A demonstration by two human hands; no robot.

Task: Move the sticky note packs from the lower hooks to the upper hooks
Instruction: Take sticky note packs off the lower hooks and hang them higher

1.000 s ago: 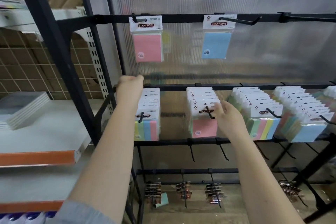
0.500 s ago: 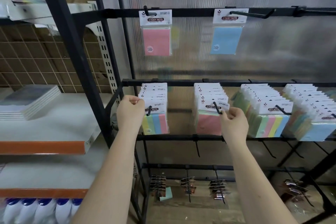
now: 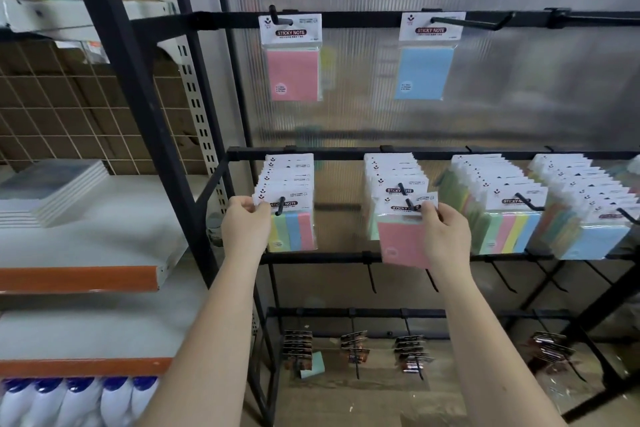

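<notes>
Open ribbed plastic backing separates the black metal upper rail [image 3: 363, 18], where two packs hang, from the crowded lower rail [image 3: 346, 152]. At a lower hook's tip, the right hand [image 3: 445, 236] pinches a pink sticky note pack [image 3: 401, 239]; the left hand [image 3: 246, 225] grips a striped multicolour pack [image 3: 294, 229].

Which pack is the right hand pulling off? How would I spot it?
Find the black rack and its middle rail. On the second hook from the left hangs a row of packs. It is the front pink pack, tilted and pulled forward, with the right hand pinching its white card top.
</notes>
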